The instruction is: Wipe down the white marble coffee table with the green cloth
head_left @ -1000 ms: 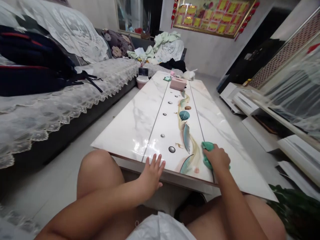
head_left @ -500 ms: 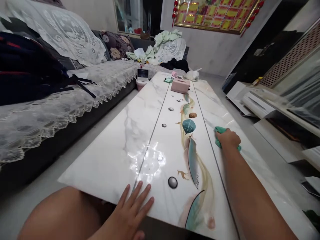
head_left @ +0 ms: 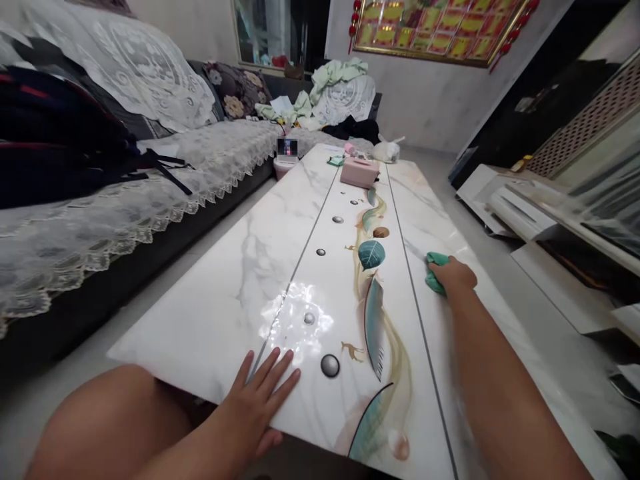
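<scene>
A long glossy white marble-look table (head_left: 195, 300) stretches away from me, with printed leaves and dark round dots down its middle strip. On its right part, my right hand (head_left: 456, 275) is closed over a green cloth (head_left: 437, 272) and presses it to the surface. Part of the cloth is hidden under the palm. My left hand (head_left: 260, 393) lies with fingers spread on the near edge of the tabletop and holds nothing.
At the table's far end stand a pink box (head_left: 359, 173) and a white plastic bag (head_left: 388, 151). A sofa with lace covers (head_left: 200, 160) runs along the left, bearing a dark backpack (head_left: 65, 143). White cabinets (head_left: 520, 200) line the right side.
The view has turned slightly, shifting the near table a little to the left. My right hand still grips the cloth, which looks more bunched. My left hand stays on the near edge.
</scene>
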The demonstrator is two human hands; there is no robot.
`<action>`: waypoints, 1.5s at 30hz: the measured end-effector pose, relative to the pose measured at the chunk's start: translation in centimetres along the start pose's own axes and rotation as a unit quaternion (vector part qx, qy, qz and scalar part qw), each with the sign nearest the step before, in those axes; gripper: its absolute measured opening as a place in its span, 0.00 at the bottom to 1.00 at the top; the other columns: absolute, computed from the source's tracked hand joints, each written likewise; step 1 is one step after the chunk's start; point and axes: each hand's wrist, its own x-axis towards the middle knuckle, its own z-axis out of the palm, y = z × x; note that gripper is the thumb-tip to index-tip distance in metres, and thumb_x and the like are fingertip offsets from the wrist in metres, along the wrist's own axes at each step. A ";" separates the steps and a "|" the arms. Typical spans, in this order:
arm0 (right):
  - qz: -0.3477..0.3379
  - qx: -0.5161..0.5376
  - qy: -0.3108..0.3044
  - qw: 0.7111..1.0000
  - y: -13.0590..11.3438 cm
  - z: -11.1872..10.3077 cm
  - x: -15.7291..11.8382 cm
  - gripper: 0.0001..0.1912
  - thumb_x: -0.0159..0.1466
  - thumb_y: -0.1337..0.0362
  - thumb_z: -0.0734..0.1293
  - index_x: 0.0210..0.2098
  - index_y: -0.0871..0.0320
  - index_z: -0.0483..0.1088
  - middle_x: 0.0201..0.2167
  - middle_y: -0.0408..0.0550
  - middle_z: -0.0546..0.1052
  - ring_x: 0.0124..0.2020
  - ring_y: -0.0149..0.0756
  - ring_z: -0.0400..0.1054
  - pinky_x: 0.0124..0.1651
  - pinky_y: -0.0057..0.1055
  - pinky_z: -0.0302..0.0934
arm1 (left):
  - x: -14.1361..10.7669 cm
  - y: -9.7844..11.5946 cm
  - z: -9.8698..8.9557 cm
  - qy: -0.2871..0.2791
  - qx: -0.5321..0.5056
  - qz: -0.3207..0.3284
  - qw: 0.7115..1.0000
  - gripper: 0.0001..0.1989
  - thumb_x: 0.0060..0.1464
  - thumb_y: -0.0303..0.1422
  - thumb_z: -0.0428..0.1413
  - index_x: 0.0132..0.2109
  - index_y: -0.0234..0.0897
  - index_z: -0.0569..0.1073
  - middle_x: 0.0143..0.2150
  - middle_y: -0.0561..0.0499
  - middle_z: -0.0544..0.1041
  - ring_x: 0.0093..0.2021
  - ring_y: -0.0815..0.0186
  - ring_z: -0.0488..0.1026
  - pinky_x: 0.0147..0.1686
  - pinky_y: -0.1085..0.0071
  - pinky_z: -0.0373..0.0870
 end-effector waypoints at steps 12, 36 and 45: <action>-0.019 -0.031 -0.017 0.999 4.9 -0.5 -12.4 0.36 0.63 0.44 0.62 0.65 0.56 0.65 0.50 0.64 0.77 0.51 0.57 0.74 0.43 0.44 0.69 | -1.1 -0.4 -1.8 0.077 0.033 0.051 0.995 0.40 0.61 0.36 0.59 0.74 0.39 0.50 0.75 0.38 0.46 0.74 0.45 0.45 0.67 0.38 0.52; 0.076 -0.022 -0.060 0.995 13.7 1.2 -31.5 0.40 0.59 0.32 0.48 0.59 0.45 0.67 0.41 0.60 0.75 0.41 0.58 0.75 0.43 0.51 0.69 | -2.8 -0.6 -1.4 0.024 0.029 0.052 0.998 0.43 0.57 0.34 0.62 0.74 0.40 0.51 0.75 0.39 0.45 0.74 0.43 0.47 0.67 0.40 0.55; 0.027 -0.010 -0.044 0.999 13.5 -0.6 -17.4 0.31 0.60 0.42 0.58 0.58 0.47 0.68 0.47 0.62 0.77 0.50 0.63 0.72 0.46 0.52 0.67 | -4.6 -1.1 -4.9 -0.102 -0.036 0.045 0.993 0.42 0.55 0.28 0.62 0.72 0.43 0.54 0.74 0.41 0.43 0.74 0.45 0.44 0.67 0.39 0.52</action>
